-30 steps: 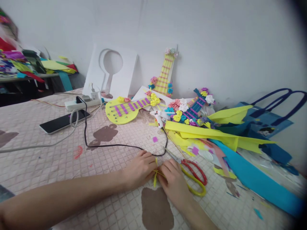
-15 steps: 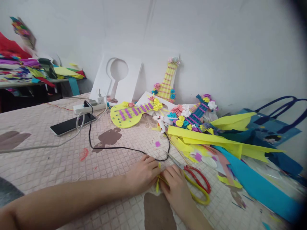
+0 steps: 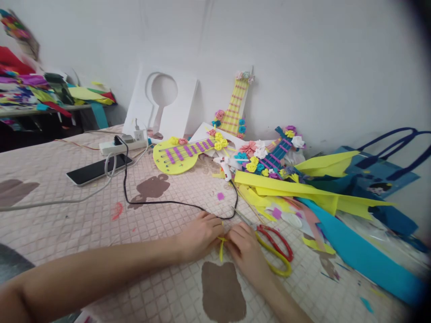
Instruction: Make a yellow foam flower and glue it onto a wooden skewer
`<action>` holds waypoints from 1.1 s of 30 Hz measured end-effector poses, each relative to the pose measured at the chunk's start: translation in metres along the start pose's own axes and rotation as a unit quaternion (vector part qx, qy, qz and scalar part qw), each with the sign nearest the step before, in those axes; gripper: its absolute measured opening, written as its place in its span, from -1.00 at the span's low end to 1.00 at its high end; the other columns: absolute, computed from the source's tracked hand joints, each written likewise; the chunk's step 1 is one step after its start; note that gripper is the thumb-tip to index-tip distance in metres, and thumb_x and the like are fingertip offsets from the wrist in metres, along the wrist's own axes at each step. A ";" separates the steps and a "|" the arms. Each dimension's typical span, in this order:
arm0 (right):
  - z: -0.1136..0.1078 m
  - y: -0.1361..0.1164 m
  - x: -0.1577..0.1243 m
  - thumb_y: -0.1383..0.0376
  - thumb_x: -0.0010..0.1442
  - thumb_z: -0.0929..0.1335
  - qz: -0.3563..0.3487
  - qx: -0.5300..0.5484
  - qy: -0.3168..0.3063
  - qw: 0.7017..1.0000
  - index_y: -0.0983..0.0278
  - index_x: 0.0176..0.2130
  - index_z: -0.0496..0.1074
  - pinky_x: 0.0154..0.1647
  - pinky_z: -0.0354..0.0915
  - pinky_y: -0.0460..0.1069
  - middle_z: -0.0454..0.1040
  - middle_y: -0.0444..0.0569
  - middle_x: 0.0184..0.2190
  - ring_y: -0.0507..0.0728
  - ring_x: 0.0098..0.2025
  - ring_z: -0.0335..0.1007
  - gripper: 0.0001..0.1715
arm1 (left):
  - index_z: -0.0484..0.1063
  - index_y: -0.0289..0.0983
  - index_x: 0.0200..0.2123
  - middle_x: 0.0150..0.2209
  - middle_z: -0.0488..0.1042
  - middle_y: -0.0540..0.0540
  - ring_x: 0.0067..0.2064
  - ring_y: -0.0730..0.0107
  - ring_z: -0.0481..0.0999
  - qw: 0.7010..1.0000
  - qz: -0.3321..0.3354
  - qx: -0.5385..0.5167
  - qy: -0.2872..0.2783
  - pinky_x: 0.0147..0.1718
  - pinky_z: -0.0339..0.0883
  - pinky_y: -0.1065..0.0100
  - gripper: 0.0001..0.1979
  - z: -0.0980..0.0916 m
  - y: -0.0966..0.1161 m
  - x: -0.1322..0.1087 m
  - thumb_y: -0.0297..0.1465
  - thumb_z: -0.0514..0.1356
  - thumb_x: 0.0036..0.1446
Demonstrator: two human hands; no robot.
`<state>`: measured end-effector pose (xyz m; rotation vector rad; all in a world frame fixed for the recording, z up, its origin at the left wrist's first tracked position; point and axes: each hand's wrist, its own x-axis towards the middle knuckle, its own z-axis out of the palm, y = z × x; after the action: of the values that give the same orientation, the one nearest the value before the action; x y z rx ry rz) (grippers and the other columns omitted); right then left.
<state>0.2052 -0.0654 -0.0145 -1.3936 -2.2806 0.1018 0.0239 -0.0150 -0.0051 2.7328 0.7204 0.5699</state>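
Observation:
Between my hands is a thin yellow strip point(image 3: 221, 249), which looks like crepe paper, with one end hanging down toward me. My left hand point(image 3: 201, 235) is closed, its fingertips pinching the strip from the left. From the right, my right hand point(image 3: 246, 251) pinches it too, fingers curled. Scissors point(image 3: 285, 246) with one red and one yellow handle lie right beside my right hand, blades pointing away. A black cord point(image 3: 175, 202) runs just beyond my fingers to a white glue gun point(image 3: 226, 170). The exact grip is partly hidden by my fingers.
Yellow paper point(image 3: 303, 190) and a blue strip point(image 3: 363, 253) spread over the right side. Paper guitars, one yellow point(image 3: 178, 157) and one blue point(image 3: 278, 152), lie at the back. A phone point(image 3: 97, 169) and power strip point(image 3: 123, 146) are left. A blue bag point(image 3: 380, 172) stands right.
The view has shifted slightly, so most things on the table sit a little higher. My hands stay together on the yellow strip, with the fingertips slightly moved.

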 end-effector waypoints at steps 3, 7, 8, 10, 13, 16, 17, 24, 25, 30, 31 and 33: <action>-0.002 0.000 0.001 0.43 0.20 0.26 -0.009 -0.005 -0.001 1.000 0.26 -0.47 0.25 -0.26 0.12 0.01 0.32 -0.13 -0.45 0.10 -0.27 0.18 -0.79 | 0.29 -0.29 -0.39 -0.32 0.38 0.00 -0.23 0.40 0.33 1.000 0.003 0.005 0.001 -0.16 0.13 0.34 -0.95 -0.002 -0.001 0.001 -0.50 0.14 0.12; -0.004 -0.003 0.003 0.44 0.21 0.25 -0.011 -0.020 0.014 1.000 0.26 -0.48 0.25 -0.23 0.11 0.03 0.32 -0.13 -0.45 0.10 -0.28 0.17 -0.78 | 0.29 -0.29 -0.40 -0.35 0.37 -0.01 -0.24 0.40 0.33 1.000 0.005 0.000 0.010 -0.14 0.10 0.31 -0.93 -0.007 -0.001 0.002 -0.51 0.09 0.15; -0.005 -0.003 0.004 0.44 0.21 0.24 -0.006 -0.022 0.021 1.000 0.25 -0.48 0.26 -0.23 0.11 0.03 0.32 -0.13 -0.45 0.11 -0.28 0.18 -0.78 | 0.30 -0.28 -0.39 -0.34 0.37 -0.01 -0.24 0.40 0.33 1.000 0.004 -0.001 0.016 -0.14 0.09 0.31 -0.92 -0.007 -0.001 0.002 -0.50 0.08 0.16; -0.006 -0.002 0.004 0.42 0.21 0.25 0.012 -0.012 0.034 0.999 0.25 -0.45 0.28 -0.22 0.13 0.04 0.35 -0.10 -0.41 0.12 -0.26 0.20 -0.81 | 0.32 -0.27 -0.33 -0.32 0.38 -0.01 -0.22 0.40 0.33 1.000 -0.003 0.001 0.029 -0.14 0.09 0.31 -0.91 -0.007 -0.003 0.002 -0.48 0.04 0.22; -0.006 0.000 0.004 0.38 0.18 0.29 0.032 0.027 0.034 0.999 0.24 -0.33 0.34 -0.19 0.19 0.05 0.38 -0.07 -0.34 0.14 -0.20 0.24 -0.95 | 0.36 -0.28 -0.31 -0.33 0.39 -0.02 -0.22 0.40 0.35 0.999 -0.021 -0.008 0.041 -0.15 0.11 0.33 -0.91 -0.005 -0.006 0.003 -0.45 0.06 0.21; -0.007 0.002 0.004 0.36 0.14 0.33 0.041 0.049 0.030 0.997 0.23 -0.23 0.36 -0.15 0.23 0.07 0.39 -0.05 -0.29 0.16 -0.16 0.26 -0.88 | 0.39 -0.27 -0.29 -0.32 0.41 -0.04 -0.22 0.39 0.36 0.998 -0.034 -0.012 0.044 -0.15 0.13 0.32 -0.89 -0.004 -0.006 0.004 -0.44 0.07 0.21; -0.007 0.001 0.003 0.36 0.14 0.33 0.043 0.050 0.030 0.997 0.23 -0.23 0.36 -0.14 0.23 0.08 0.39 -0.04 -0.28 0.16 -0.15 0.25 -0.87 | 0.40 -0.27 -0.28 -0.32 0.41 -0.04 -0.21 0.39 0.36 0.998 -0.034 -0.013 0.044 -0.15 0.13 0.32 -0.89 -0.004 -0.006 0.004 -0.44 0.07 0.21; -0.008 -0.003 0.002 0.41 0.14 0.33 0.046 0.043 0.021 0.998 0.27 -0.32 0.36 -0.12 0.22 0.08 0.33 -0.02 -0.25 0.16 -0.14 0.21 -0.94 | 0.40 -0.27 -0.24 -0.29 0.42 -0.05 -0.18 0.36 0.36 0.999 -0.016 0.010 0.041 -0.12 0.14 0.30 -0.87 -0.003 -0.001 0.002 -0.45 0.06 0.22; -0.008 -0.003 0.002 0.43 0.15 0.31 0.043 0.044 0.020 0.998 0.27 -0.34 0.36 -0.13 0.22 0.07 0.34 -0.03 -0.27 0.15 -0.15 0.21 -0.93 | 0.40 -0.27 -0.24 -0.29 0.42 -0.06 -0.17 0.35 0.36 0.999 -0.014 0.011 0.039 -0.12 0.14 0.30 -0.87 -0.003 -0.001 0.002 -0.45 0.06 0.22; -0.008 -0.001 0.004 0.45 0.18 0.28 0.031 0.049 0.027 0.998 0.26 -0.40 0.35 -0.16 0.22 0.05 0.35 -0.05 -0.32 0.14 -0.19 0.21 -0.86 | 0.38 -0.28 -0.25 -0.27 0.42 -0.07 -0.18 0.35 0.36 0.999 -0.017 -0.009 0.030 -0.14 0.17 0.31 -0.91 -0.003 -0.001 0.002 -0.42 0.09 0.20; -0.008 -0.001 0.004 0.45 0.18 0.28 0.030 0.047 0.028 0.998 0.26 -0.40 0.35 -0.16 0.22 0.05 0.35 -0.04 -0.32 0.13 -0.19 0.21 -0.86 | 0.38 -0.29 -0.26 -0.28 0.43 -0.07 -0.18 0.35 0.37 0.999 -0.018 -0.011 0.028 -0.15 0.17 0.32 -0.91 -0.003 -0.001 0.002 -0.43 0.10 0.20; -0.007 -0.001 0.004 0.44 0.18 0.28 0.027 0.040 0.021 0.999 0.26 -0.37 0.36 -0.16 0.22 0.05 0.36 -0.04 -0.31 0.13 -0.19 0.21 -0.88 | 0.37 -0.29 -0.28 -0.29 0.43 -0.06 -0.19 0.35 0.37 0.999 -0.021 -0.009 0.027 -0.15 0.17 0.32 -0.92 -0.003 -0.001 0.002 -0.46 0.09 0.19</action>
<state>0.2064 -0.0639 -0.0064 -1.4045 -2.1804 0.1765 0.0237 -0.0126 -0.0027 2.6877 0.7792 0.6387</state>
